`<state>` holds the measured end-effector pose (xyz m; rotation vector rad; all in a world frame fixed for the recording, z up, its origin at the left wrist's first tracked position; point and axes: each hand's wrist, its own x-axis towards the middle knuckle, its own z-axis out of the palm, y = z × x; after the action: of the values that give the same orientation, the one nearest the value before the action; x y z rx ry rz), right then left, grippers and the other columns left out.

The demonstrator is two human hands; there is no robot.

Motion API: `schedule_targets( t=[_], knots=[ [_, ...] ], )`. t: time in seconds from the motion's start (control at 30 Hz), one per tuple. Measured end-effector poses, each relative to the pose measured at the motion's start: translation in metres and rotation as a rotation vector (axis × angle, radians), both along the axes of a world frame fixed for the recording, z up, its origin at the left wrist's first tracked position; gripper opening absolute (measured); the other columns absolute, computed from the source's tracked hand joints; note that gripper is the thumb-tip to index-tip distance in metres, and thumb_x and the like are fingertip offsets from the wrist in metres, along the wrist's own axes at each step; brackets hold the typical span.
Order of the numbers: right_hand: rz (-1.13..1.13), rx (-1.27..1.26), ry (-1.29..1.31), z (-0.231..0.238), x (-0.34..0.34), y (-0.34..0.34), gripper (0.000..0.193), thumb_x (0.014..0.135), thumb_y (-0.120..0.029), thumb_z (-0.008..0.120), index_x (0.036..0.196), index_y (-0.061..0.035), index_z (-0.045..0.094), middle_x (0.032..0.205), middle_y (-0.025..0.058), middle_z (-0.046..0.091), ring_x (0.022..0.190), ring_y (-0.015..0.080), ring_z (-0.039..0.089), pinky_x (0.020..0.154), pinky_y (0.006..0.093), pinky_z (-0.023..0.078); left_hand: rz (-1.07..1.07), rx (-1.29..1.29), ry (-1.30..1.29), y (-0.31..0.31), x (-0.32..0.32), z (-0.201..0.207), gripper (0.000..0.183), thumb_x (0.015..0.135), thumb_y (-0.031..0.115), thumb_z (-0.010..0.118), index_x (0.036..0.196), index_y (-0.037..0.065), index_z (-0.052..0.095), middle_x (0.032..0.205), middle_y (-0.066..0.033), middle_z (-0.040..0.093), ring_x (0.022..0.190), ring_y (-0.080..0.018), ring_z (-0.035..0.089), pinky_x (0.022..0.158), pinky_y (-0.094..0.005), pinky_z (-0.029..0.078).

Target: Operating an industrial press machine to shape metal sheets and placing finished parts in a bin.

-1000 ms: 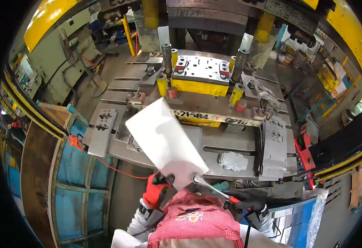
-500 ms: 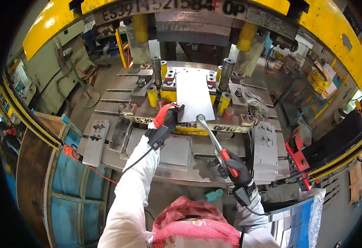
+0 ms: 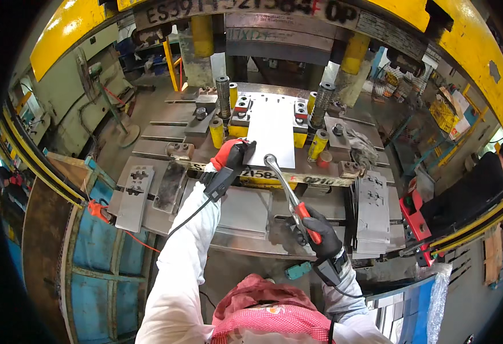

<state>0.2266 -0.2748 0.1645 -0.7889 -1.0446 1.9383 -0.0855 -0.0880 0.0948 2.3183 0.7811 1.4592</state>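
Note:
A flat bright sheet metal blank [image 3: 273, 129] lies on the lower die [image 3: 237, 167] of a press, between its guide posts. My left hand [image 3: 235, 156], in a dark glove with red on it, is closed at the blank's near left edge, fingertips touching it. My right hand [image 3: 323, 238], in a dark glove, grips a long plier-like metal tool [image 3: 286, 186] with a red handle. The tool's rounded head rests over the blank's near edge. Whether its jaws bite the blank, I cannot tell.
Grey blanks [image 3: 251, 209] lie in front of the die. Stamped parts with cutouts stand in a right stack [image 3: 372, 209] and lie at left [image 3: 136, 186]. Guide posts [image 3: 322, 103] flank the die. The yellow press frame [image 3: 475, 51] hangs overhead. A crumpled rag [image 3: 360, 146] lies at right.
The tool's head has shifted left, from the blank's near right corner toward the middle of its near edge. My right hand has moved slightly left and lower. My left hand stays at the edge.

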Motion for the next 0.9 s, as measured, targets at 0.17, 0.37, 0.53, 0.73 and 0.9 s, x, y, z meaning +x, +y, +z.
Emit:
schedule_targets(
  t=[0.17, 0.37, 0.53, 0.73, 0.9],
  knots=[
    [0.050, 0.020, 0.000, 0.002, -0.004, 0.017, 0.056, 0.078, -0.023, 0.054, 0.127, -0.0008, 0.038, 0.096, 0.0061, 0.058, 0.073, 0.0068, 0.051, 0.061, 0.0200, 0.042, -0.037, -0.448, -0.393, -0.003, 0.014, 0.016, 0.035, 0.083, 0.025, 0.054, 0.112, 0.007, 0.052, 0.097, -0.0059, 0.060, 0.086, -0.0151, 0.058, 0.073, -0.0285, 0.047],
    [0.023, 0.025, 0.061, -0.005, -0.003, 0.021, 0.055, 0.079, -0.020, 0.054, 0.127, 0.0005, 0.038, 0.103, 0.0094, 0.056, 0.088, 0.0122, 0.054, 0.080, 0.0241, 0.041, -0.301, -1.053, -0.943, -0.085, 0.068, 0.047, 0.036, 0.092, 0.035, 0.041, 0.118, 0.013, 0.049, 0.094, -0.0031, 0.062, 0.070, -0.0118, 0.059, 0.058, -0.0259, 0.049],
    [-0.131, 0.180, -0.060, -0.002, -0.014, 0.016, 0.055, 0.079, -0.021, 0.054, 0.127, 0.0001, 0.038, 0.102, 0.0084, 0.057, 0.089, 0.0118, 0.055, 0.076, 0.0229, 0.042, -0.484, -1.221, -1.159, -0.094, 0.091, 0.037, 0.039, 0.091, 0.039, 0.040, 0.101, 0.006, 0.059, 0.072, -0.0090, 0.063, 0.056, -0.0152, 0.059, 0.051, -0.0248, 0.048],
    [0.003, 0.052, -0.081, 0.014, -0.007, 0.019, 0.056, 0.080, -0.023, 0.053, 0.129, -0.0014, 0.035, 0.094, 0.0034, 0.059, 0.071, 0.0054, 0.052, 0.056, 0.0177, 0.040, -0.202, -1.096, -1.106, -0.083, 0.103, 0.032, 0.046, 0.089, 0.039, 0.043, 0.089, -0.004, 0.060, 0.074, -0.0128, 0.064, 0.061, -0.0211, 0.062, 0.053, -0.0263, 0.050],
    [-0.065, 0.221, -0.197, 0.025, -0.002, 0.001, 0.057, 0.080, -0.023, 0.052, 0.130, -0.0011, 0.035, 0.089, 0.0048, 0.059, 0.062, 0.0058, 0.048, 0.055, 0.0198, 0.041, -0.129, -0.993, -1.181, -0.083, 0.108, 0.028, 0.043, 0.089, 0.037, 0.043, 0.091, -0.004, 0.057, 0.079, -0.0168, 0.064, 0.062, -0.0236, 0.063, 0.055, -0.0296, 0.051]
  ],
)
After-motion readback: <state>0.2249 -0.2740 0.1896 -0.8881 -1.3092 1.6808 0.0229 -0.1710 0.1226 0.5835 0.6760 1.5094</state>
